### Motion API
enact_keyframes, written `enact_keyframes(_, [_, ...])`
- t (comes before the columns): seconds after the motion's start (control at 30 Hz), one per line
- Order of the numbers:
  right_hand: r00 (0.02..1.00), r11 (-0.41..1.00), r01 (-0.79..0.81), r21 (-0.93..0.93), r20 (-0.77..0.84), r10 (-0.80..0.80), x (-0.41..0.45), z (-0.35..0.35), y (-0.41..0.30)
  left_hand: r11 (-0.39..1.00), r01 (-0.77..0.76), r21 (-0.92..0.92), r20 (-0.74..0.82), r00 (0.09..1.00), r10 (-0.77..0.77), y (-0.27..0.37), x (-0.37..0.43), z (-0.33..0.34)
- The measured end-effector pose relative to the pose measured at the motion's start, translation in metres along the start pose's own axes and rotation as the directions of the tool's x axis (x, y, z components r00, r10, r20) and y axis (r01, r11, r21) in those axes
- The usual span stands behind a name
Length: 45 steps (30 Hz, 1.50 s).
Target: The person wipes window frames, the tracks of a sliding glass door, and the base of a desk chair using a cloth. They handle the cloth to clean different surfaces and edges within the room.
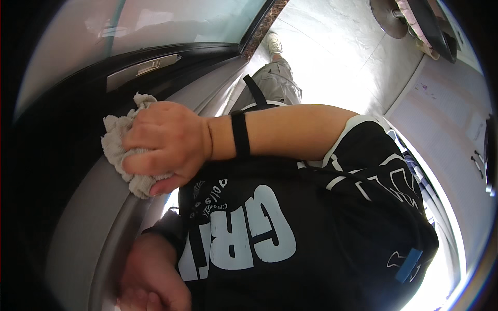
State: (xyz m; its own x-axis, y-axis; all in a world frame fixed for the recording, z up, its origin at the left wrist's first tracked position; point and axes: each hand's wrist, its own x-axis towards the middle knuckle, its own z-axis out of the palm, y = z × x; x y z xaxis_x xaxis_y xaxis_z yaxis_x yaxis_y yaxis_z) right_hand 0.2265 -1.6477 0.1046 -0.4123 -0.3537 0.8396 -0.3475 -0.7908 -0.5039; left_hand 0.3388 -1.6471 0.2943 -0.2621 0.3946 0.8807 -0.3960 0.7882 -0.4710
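Observation:
My right hand (167, 144) reaches across my body from the right, back of the hand up. Its fingers are closed around a crumpled beige cloth (116, 151), which lies against the black door frame (93, 83) and the edge of the grey frame beside it. A metal latch plate (142, 72) sits on the black frame above the cloth. At the lower left is my left hand (151, 272), close to the grey frame, its fingers curled and cut off by the picture's edge. Whether it holds anything is hidden.
A glass panel (171, 23) fills the upper left. A brown stone strip (266, 27) borders the pale tiled floor (330, 42). A round-based stool (389, 17) stands at the upper right, near a pale panel (439, 93). A blue binder clip (408, 266) hangs on my black shirt.

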Motion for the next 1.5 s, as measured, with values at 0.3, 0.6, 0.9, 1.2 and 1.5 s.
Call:
enact_keyframes(0.3, [0.999,0.999,0.037,0.036,-0.002,-0.037,-0.013,0.003,0.019,0.992,-0.065,-0.107,-0.230,0.972,0.039,-0.011,-0.008,0.008])
enact_keyframes(0.6, [0.771,0.708,-0.600,-0.372,-0.032,0.636,-0.098,-0.019,0.023,0.990,-0.019,-0.136,-0.057,0.998,0.012,-0.019,-0.024,0.004])
enact_keyframes(0.9, [0.715,0.709,-0.659,-0.250,0.082,0.694,-0.027,-0.021,-0.039,0.981,0.193,-0.005,0.026,0.981,-0.193,-0.019,-0.036,0.007])
enact_keyframes(1.2, [0.689,0.711,-0.693,-0.120,0.177,0.702,0.017,-0.026,-0.052,0.972,0.235,-0.004,0.074,0.969,-0.234,-0.015,-0.034,-0.001])
enact_keyframes(1.5, [0.376,0.508,-0.732,-0.454,0.351,0.857,0.021,-0.030,-0.002,0.998,-0.058,0.002,0.058,0.997,0.058,-0.028,-0.043,0.004])
